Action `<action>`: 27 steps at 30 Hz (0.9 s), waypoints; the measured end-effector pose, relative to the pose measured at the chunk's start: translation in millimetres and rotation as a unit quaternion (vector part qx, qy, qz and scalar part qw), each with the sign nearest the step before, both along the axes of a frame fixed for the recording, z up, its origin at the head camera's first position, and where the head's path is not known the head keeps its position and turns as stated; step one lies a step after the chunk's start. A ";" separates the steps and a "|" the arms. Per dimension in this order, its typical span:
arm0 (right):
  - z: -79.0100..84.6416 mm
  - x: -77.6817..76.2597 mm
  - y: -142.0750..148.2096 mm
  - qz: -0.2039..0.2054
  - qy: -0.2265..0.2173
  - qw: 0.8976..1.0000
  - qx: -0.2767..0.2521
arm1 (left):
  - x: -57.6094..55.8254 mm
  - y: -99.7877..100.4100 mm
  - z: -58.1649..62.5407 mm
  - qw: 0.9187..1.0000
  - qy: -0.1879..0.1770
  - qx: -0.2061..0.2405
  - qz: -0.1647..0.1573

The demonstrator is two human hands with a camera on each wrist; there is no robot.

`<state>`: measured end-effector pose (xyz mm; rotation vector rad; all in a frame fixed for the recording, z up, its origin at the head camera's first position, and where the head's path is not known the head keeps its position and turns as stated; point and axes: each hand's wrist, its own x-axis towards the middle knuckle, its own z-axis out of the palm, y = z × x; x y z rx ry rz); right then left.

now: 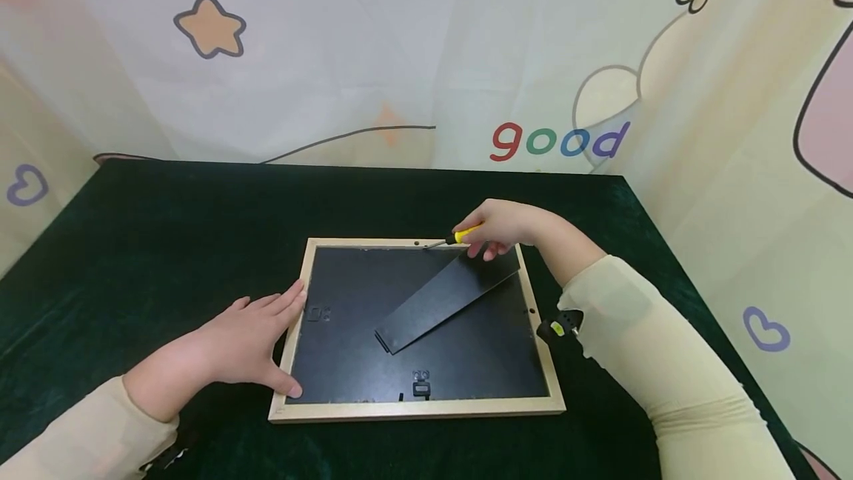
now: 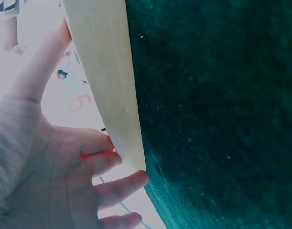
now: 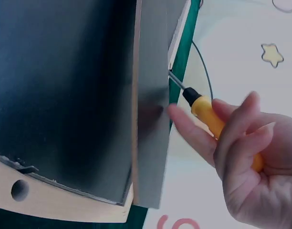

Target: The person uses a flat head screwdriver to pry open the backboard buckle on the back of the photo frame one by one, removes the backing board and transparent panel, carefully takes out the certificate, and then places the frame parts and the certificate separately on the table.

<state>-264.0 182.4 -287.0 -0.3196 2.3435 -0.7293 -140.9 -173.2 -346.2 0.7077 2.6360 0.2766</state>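
A light wooden picture frame (image 1: 426,410) lies face down, its black backing board (image 1: 356,284) showing. Across the board a black easel leg (image 1: 443,306) slants, fixed end unclear. My left hand (image 1: 243,339) rests on the frame's left side with fingers fairly straight; its thumb touches near the lower left corner. In the left wrist view the fingertips touch the outer wooden edge (image 2: 108,71). My right hand (image 1: 503,227) holds a yellow-and-black screwdriver (image 3: 208,114), fingers curled round the handle. Its metal tip meets the frame's far edge, near a small dark hole (image 1: 417,243).
A dark green velvet cloth (image 1: 166,243) covers the table. Near the frame's front edge sits a small black hanger (image 1: 421,385). Behind stands a printed curtain (image 1: 333,58). A black strap device (image 1: 561,326) is on the right wrist.
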 end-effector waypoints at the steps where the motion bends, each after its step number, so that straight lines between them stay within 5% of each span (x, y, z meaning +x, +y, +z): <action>1: -0.7 -2.2 1.5 -0.006 -0.010 1.000 -0.009 | -0.5 -0.6 0.4 1.000 -0.001 0.001 -0.001; 6: -5.3 -11.8 8.7 -0.040 -0.067 0.996 -0.053 | -0.7 -0.6 1.0 1.000 -0.005 0.006 -0.004; 12: -15.5 -20.3 20.0 -0.090 -0.146 0.977 -0.124 | -1.5 -1.2 -0.3 1.000 -0.006 0.006 -0.001; 15: -19.9 -19.9 23.8 -0.092 -0.153 0.975 -0.135 | -1.3 -1.4 -1.1 1.000 -0.004 0.010 -0.003; 22: -22.3 -7.7 24.2 -0.004 -0.024 0.996 -0.080 | 0.1 -0.1 -0.2 1.000 -0.013 0.018 0.001; 27: -20.7 2.8 21.6 0.037 0.093 0.994 -0.036 | 0.0 -0.1 -0.3 1.000 -0.012 0.018 0.002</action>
